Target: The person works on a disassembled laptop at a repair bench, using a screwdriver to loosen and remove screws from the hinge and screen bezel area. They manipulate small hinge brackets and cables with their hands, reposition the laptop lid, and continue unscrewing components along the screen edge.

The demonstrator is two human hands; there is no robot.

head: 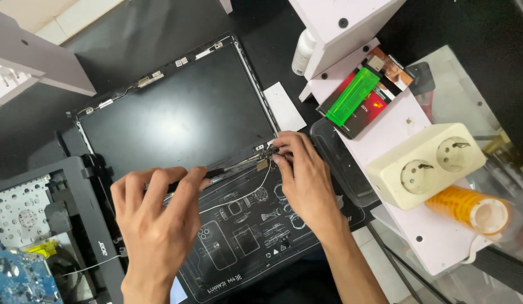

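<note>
A bare laptop screen panel (177, 115) lies face up on a black printed work mat (244, 236). My left hand (157, 225) grips a thin black-handled tool (213, 173) whose tip reaches toward the panel's lower right corner. My right hand (306, 177) pinches the small metal hinge and connector (265, 155) at that corner. A thin white cable (256, 188) curves from the hinge down across the mat.
An opened laptop base (42, 225) with a blue circuit board sits at lower left. A cream double socket (425, 163), an orange tape roll (470, 208), a green lighter (351, 95) on a packet, a white bottle (302, 53) and a white card (284, 107) lie to the right.
</note>
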